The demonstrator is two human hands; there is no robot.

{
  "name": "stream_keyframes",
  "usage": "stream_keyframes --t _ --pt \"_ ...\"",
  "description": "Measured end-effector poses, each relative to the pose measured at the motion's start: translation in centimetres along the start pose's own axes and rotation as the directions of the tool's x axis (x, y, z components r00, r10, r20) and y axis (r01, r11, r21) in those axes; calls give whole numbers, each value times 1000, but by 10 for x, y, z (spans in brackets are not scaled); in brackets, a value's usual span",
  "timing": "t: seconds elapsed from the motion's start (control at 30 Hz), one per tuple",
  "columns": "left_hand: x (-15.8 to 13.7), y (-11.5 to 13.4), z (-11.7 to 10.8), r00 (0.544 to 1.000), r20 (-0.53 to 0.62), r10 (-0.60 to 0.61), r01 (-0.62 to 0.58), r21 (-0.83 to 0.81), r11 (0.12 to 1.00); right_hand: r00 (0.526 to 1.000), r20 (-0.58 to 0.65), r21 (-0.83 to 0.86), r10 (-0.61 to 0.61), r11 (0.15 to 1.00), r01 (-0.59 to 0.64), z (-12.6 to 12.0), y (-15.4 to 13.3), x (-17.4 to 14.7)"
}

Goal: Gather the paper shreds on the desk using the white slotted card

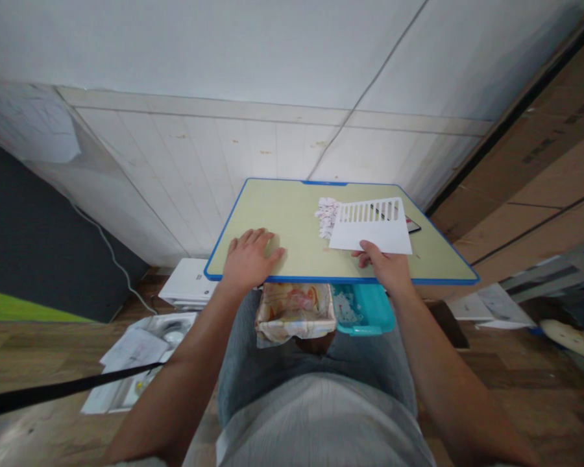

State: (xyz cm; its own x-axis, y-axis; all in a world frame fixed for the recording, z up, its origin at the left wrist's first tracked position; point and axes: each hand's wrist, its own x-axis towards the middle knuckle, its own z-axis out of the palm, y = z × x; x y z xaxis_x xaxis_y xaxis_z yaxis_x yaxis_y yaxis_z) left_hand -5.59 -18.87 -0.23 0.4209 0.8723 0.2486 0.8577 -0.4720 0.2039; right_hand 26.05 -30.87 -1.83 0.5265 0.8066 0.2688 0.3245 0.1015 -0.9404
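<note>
The right hand (388, 267) grasps the card (374, 238), far edge slotted, near part uncut; left of it lie paper scraps (326, 217), then the left hand (249, 259), fingers released.

White slotted sheet (376, 231), pretty flat, got a row of narrow cutouts along its far side, sitting slightly askew over the blue-rimmed table's (282, 204) right half.

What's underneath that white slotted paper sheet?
Beneath the white slotted paper sheet, a flat, black-edged object sticks out at the right and shows through some slots. The pale yellow-green, blue-edged tabletop lies below too. The sheet's solid part hides the rest.
</note>
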Motion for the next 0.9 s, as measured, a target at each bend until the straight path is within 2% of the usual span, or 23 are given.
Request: stream_keyframes --t 0.2,0.4,0.53,0.63,0.77,0.9 --pt "0 1 -2 1000 12 -4 4 -4 1000 997 81 -8 10 1000 -10 -2 -6 -10" --pt "0 2 -2 1000 9 -8 8 -7 1000 998 52 70 18 997 -22 5 -7 -10" --pt "0 1 -2 1000 8 -3 3 -16 1000 994 107 5 5 1000 -6 8 -9 -9" --pt "-1 2 -3 1000 0 -6 6 -15 1000 991 135 -3 10 1000 -10 5 -10 -12" --pt "-1 2 -3 1000 10 -14 14 -6 1000 979 197 57 61 996 -74 -4 -12 -14" --pt "0 1 -2 1000 14 -7 8 -16 1000 979 184 95 88 990 -107 -9 -13 -12"
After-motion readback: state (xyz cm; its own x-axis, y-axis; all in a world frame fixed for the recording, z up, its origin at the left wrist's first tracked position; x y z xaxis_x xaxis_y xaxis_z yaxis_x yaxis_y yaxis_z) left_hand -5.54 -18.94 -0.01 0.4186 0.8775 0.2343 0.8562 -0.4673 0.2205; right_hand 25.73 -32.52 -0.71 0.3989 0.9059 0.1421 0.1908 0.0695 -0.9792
